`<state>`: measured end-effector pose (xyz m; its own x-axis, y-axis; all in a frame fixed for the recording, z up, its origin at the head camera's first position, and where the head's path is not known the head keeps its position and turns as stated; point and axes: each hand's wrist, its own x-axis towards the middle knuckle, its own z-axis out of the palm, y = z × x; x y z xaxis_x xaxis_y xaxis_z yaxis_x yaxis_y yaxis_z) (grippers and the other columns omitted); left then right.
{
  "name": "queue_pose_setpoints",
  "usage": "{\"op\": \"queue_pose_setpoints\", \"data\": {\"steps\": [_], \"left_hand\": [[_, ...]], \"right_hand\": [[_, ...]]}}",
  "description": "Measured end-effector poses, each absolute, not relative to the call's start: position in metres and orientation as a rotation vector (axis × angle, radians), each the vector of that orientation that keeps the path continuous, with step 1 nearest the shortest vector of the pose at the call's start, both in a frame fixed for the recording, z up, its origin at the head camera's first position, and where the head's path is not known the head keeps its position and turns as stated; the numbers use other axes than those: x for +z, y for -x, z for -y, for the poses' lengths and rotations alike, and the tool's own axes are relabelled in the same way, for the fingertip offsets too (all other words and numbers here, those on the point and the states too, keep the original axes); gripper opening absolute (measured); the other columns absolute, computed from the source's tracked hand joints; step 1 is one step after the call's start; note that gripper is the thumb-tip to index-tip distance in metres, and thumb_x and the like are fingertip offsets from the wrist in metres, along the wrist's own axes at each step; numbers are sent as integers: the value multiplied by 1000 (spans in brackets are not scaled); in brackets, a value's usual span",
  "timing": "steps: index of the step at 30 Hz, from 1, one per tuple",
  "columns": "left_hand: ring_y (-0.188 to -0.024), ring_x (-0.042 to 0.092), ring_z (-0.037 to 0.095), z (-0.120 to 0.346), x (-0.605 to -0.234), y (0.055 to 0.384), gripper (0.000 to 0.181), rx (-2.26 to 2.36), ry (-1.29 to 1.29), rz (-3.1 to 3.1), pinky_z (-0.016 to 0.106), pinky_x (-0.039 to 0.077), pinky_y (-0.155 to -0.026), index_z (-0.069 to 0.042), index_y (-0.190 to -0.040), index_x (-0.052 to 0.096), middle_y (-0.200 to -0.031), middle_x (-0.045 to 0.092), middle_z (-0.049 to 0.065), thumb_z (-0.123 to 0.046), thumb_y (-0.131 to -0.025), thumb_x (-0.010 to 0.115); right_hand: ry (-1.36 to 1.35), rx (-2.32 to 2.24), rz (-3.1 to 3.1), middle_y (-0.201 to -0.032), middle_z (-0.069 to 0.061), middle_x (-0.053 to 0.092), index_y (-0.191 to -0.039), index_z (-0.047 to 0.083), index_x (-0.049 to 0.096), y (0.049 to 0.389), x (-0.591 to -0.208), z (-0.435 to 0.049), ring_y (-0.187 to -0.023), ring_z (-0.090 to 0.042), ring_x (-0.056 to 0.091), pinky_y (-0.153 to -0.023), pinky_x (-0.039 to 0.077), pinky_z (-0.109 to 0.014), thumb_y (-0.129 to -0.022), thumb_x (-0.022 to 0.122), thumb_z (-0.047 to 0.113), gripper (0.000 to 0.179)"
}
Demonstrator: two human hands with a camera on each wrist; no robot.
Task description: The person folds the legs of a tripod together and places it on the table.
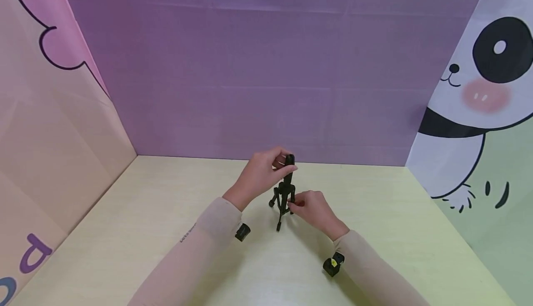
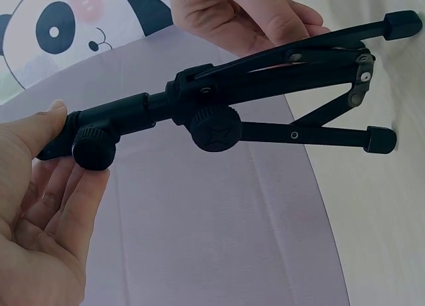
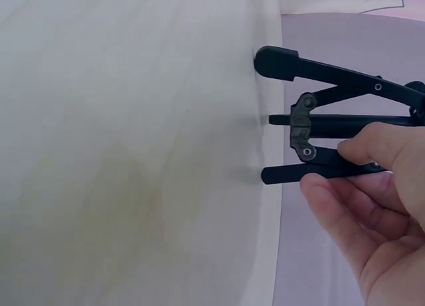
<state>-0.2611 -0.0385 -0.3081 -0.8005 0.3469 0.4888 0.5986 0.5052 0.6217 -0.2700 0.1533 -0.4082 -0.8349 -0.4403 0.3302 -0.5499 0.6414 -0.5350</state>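
A small black tripod stands upright over the tabletop, its legs spread only partway. My left hand grips the top of its column between thumb and fingers. In the left wrist view, that hand holds the tripod head beside a round knob; a larger knob sits lower on the column. My right hand pinches one leg low down. The right wrist view shows thumb and index finger of this hand on the leg, close to the hinged brace.
A pale wooden table spreads beneath both hands. Behind it rises a purple backdrop. Printed side panels flank the table, with a panda on the right one. A small black wrist camera hangs under the right sleeve.
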Motion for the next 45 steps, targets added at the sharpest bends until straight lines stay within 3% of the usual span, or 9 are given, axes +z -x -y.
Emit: {"op": "queue_pose_setpoints", "data": {"steps": [7, 13, 17, 21, 24, 30, 38, 45], "left_hand": [[-84, 68, 5, 40, -310, 262, 28, -1186, 784, 2458, 26, 55, -73, -14, -116, 68, -100, 71, -4, -27, -93, 75], [-83, 67, 6, 39, -311, 264, 28, -1177, 793, 2442, 28, 54, -72, -15, -117, 68, -102, 70, -6, -27, -93, 75], [-86, 67, 6, 40, -311, 263, 30, -1174, 791, 2447, 29, 54, -74, -16, -120, 68, -104, 70, -7, -30, -94, 73], [-95, 67, 7, 42, -309, 263, 31, -1217, 807, 2473, 32, 54, -80, -16, -124, 67, -106, 69, -7, -30, -97, 70], [-100, 67, 10, 46, -308, 265, 30, -1286, 840, 2495, 32, 55, -85, -16, -127, 66, -106, 70, -5, -27, -99, 66], [-107, 64, 12, 51, -306, 269, 35, -1427, 910, 2541, 32, 53, -91, -18, -135, 62, -113, 68, -2, -25, -101, 62], [-123, 58, 16, 55, -308, 273, 39, -1464, 1020, 2580, 40, 47, -102, -22, -144, 55, -140, 57, 0, -30, -107, 52], [-122, 59, 16, 55, -309, 273, 38, -1457, 1018, 2570, 41, 47, -102, -23, -143, 56, -136, 60, -3, -31, -106, 53]], "right_hand": [[-784, 1039, 2752, -70, 1, 69, -77, 9, 73, 270, -409, -154, -58, -6, 52, -55, 42, -24, -94, 70, 13, 18], [-777, 1050, 2752, -72, 5, 68, -76, 12, 69, 269, -409, -156, -62, -6, 56, -59, 46, -25, -94, 71, 14, 18], [-759, 1065, 2761, -85, 5, 72, -92, 12, 75, 269, -410, -162, -76, -8, 66, -72, 55, -29, -94, 71, 16, 6], [-732, 1044, 2779, -105, -3, 74, -113, 7, 74, 266, -410, -170, -91, -16, 70, -83, 56, -36, -94, 71, 20, 23], [-733, 1007, 2786, -116, -6, 71, -120, 5, 72, 264, -410, -178, -98, -21, 69, -87, 54, -40, -95, 71, 21, 30], [-755, 957, 2782, -122, -4, 69, -123, 5, 70, 258, -408, -193, -104, -27, 68, -89, 54, -43, -96, 70, 21, 32], [-736, 887, 2816, -125, -5, 68, -127, 7, 69, 252, -403, -210, -107, -29, 66, -88, 54, -47, -95, 71, 24, 37], [-741, 885, 2836, -128, -7, 66, -129, 7, 68, 248, -405, -223, -108, -32, 66, -88, 53, -49, -96, 70, 23, 37]]}}
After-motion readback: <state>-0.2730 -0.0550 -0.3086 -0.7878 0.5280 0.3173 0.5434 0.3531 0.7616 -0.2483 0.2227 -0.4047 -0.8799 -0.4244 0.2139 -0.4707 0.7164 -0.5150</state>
